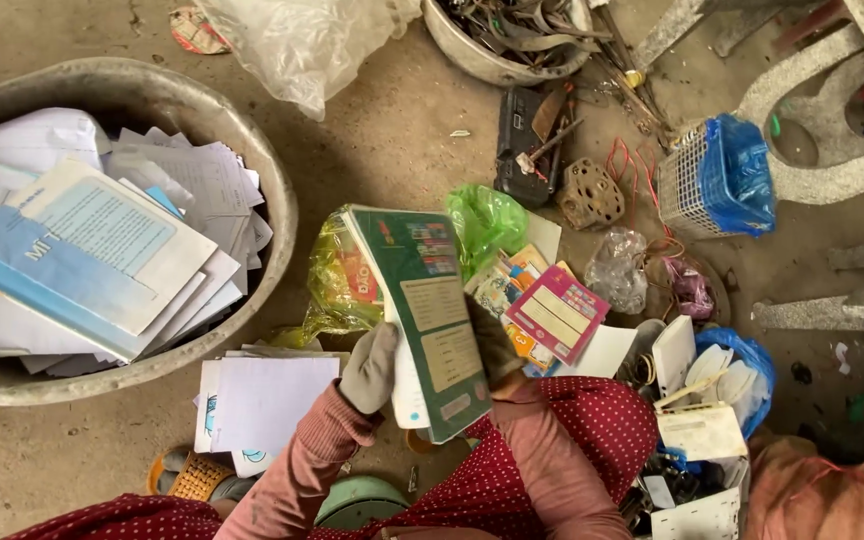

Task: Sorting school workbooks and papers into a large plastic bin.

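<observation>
A green-covered book (pixel 430 312) is held upright in front of me, its back cover facing up. My left hand (pixel 368 368), in a grey glove, grips its left edge near the white pages. My right hand (pixel 494 350), also gloved, holds the right edge from behind and is mostly hidden by the book. Just right of the book lies a small pile of colourful booklets, a pink one (pixel 556 313) on top. Loose white sheets (pixel 262 402) lie on the floor under my left forearm.
A large round metal basin (pixel 274 192) at left holds stacked papers and a blue-and-white booklet (pixel 92 250). Yellow and green plastic bags (pixel 487 222), a white basket with a blue bag (pixel 717 180), a bowl of scrap metal (pixel 512 35) and boxes of junk (pixel 697 430) crowd the concrete floor.
</observation>
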